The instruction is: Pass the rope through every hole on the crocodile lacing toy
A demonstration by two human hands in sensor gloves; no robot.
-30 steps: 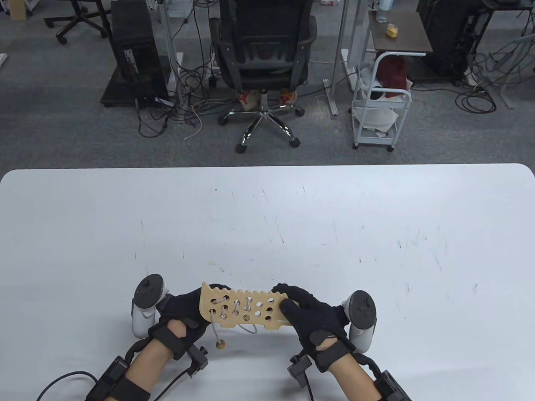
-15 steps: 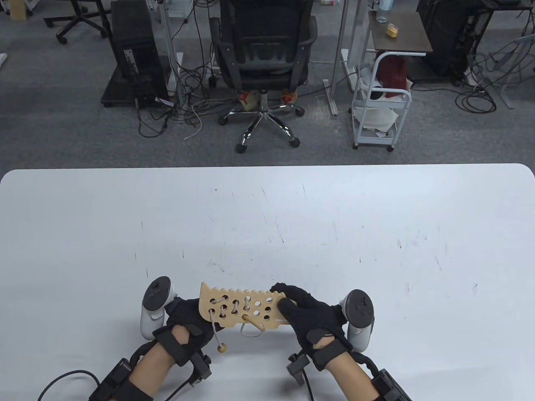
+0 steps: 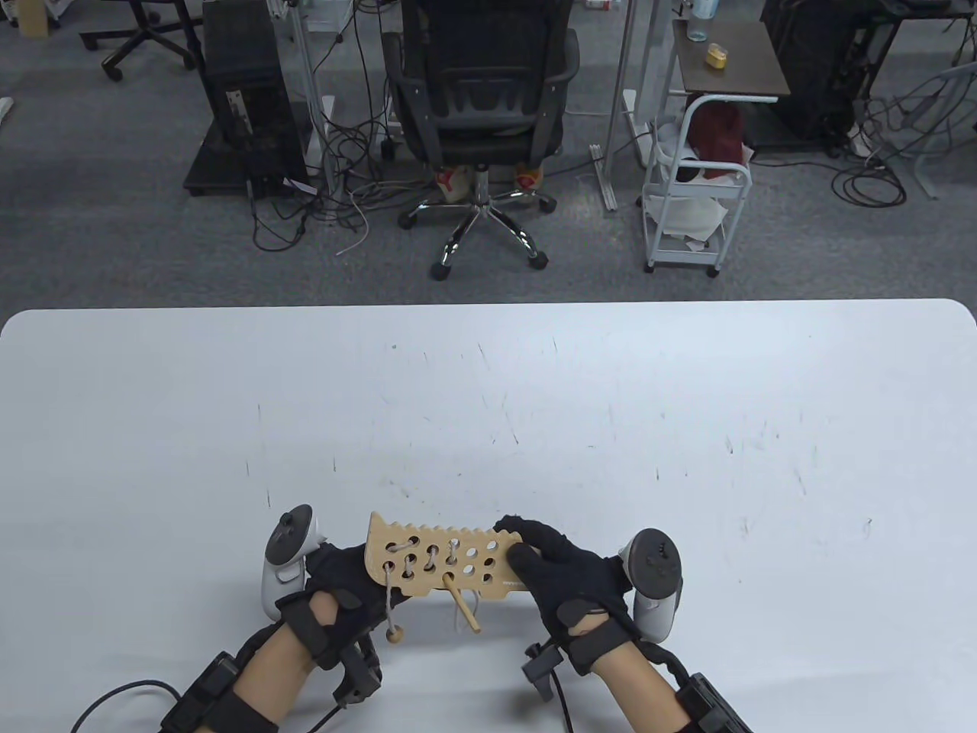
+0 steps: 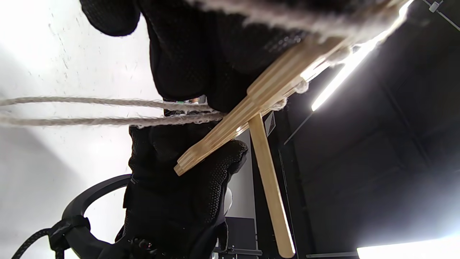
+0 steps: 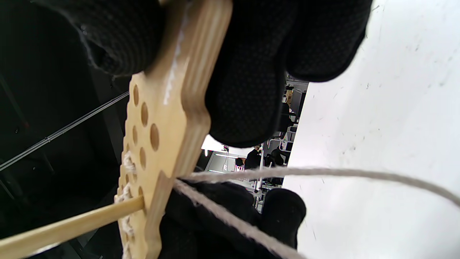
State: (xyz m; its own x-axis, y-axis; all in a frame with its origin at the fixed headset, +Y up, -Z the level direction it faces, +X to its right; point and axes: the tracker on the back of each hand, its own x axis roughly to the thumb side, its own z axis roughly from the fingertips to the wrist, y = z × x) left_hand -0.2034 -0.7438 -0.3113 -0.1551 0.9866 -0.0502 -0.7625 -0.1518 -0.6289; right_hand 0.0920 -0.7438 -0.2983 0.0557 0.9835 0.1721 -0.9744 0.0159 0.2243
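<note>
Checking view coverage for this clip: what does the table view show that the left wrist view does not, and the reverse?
Only the table view shows the board's face with its holes, the laced ones toward the left hand, the wooden bead hanging on its cord, and the right hand gripping the far end. Only the left wrist view shows the rope running out in two strands behind the board. Both show the crocodile board and the wooden needle poking through a hole.

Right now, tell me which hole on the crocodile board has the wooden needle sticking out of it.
The lower-row hole around the middle of the crocodile board: the wooden needle pokes out there, toward the person.
</note>
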